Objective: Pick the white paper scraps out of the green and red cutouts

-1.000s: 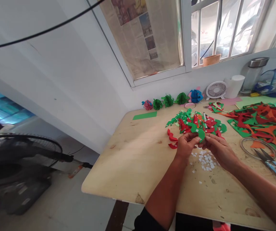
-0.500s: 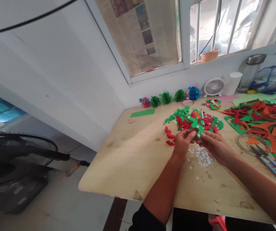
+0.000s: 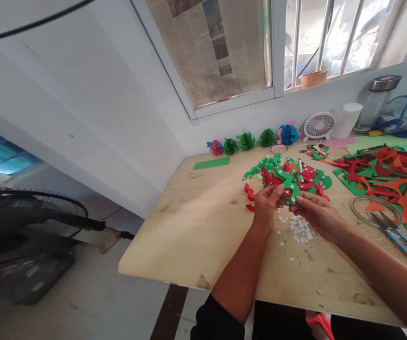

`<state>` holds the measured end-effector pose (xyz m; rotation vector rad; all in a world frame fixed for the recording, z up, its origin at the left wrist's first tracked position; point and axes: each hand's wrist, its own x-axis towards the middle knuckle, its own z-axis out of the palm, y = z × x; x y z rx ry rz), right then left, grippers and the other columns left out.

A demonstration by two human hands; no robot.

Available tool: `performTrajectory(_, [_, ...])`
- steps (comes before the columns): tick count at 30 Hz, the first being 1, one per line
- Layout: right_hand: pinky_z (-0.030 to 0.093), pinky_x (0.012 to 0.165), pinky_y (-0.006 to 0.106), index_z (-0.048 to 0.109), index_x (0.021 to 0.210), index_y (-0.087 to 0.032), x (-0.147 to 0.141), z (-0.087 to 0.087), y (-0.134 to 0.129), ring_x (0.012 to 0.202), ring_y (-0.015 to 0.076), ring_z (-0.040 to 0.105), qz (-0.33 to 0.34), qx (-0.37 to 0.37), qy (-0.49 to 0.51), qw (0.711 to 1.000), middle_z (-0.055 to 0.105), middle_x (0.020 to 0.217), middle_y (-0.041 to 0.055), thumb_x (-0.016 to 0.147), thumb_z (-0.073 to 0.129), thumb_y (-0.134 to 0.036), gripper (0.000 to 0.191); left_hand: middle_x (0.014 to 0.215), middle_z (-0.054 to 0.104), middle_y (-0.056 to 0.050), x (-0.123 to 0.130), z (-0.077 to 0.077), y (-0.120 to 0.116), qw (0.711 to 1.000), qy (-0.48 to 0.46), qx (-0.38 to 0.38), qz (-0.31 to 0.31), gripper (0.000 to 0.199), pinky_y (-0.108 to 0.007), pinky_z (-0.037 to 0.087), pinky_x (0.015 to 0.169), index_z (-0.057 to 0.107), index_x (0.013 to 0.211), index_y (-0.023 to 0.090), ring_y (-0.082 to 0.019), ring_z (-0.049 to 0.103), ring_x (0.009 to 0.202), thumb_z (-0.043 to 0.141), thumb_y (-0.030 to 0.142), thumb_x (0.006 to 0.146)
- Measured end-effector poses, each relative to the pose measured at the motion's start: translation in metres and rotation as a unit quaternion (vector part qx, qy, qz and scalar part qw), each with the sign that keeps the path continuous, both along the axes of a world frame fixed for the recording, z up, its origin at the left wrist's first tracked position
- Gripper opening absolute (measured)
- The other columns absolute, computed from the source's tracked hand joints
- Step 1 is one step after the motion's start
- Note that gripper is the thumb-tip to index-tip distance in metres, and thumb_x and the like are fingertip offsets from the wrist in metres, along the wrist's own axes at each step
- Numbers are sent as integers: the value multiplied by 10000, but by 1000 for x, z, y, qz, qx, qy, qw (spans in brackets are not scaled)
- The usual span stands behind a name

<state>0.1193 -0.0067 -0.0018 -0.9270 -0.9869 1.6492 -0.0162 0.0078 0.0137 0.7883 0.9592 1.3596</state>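
Note:
A wavy-edged green paper cutout with small white squares on it is held up just above the wooden table. My left hand pinches its left side between thumb and fingers. At the lower right end, my right hand grips it with thumb and forefinger. Right behind both hands lies a heap of red and green paper cutouts, several bearing white squares. Loose white paper-like squares are scattered on the table below my hands. Two red scalloped pieces lie beside my left hand.
Scissors and a metal ring lie at right, before a large pile of paper scraps. Along the wall stand folded paper figures, a small white fan and a glass bottle. A green paper strip lies back left.
My left hand has shifted slightly up along the green cutout, its fingers now a little farther from my right hand. The whole view has tilted slightly.

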Motion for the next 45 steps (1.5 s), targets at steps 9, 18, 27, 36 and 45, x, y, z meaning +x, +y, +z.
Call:
performTrajectory(9, [416,602,263,621,736,-185,0,-2,1,625,144,539,-21,75,-145,986,651,663,26,709,671,-520,340,603,646,-18,0,1,-1,999,-1,-33,-6,351,-219,411,513,675,710,122,-89,543,493,772,407,529])
performTrajectory(18, [411,528,257,595,756,-189,0,-6,0,563,138,525,-5,102,-223,969,662,681,28,737,610,-536,348,548,625,-10,0,-5,1,999,-29,-43,11,282,-207,411,503,653,659,126,-97,554,497,778,326,505])
performTrajectory(27, [442,603,298,600,852,-197,3,-11,5,675,188,583,-160,185,-354,903,663,773,49,787,554,-438,254,571,629,-5,1,-9,4,996,7,-39,84,261,-232,437,534,653,654,131,-109,559,513,768,317,512])
performTrajectory(36, [382,528,274,556,790,-217,-3,-6,-5,560,151,477,-128,262,-417,861,538,606,-5,836,494,-355,158,604,645,-5,8,-14,-1,993,83,22,82,157,-222,442,561,681,670,125,-98,554,534,734,245,583])
performTrajectory(45, [346,495,257,511,643,-216,-2,-5,-1,522,139,470,-132,227,-427,865,533,561,-13,791,518,-387,226,572,647,-14,12,-11,-7,993,100,34,54,104,-228,465,568,685,614,124,-105,564,528,712,218,579])
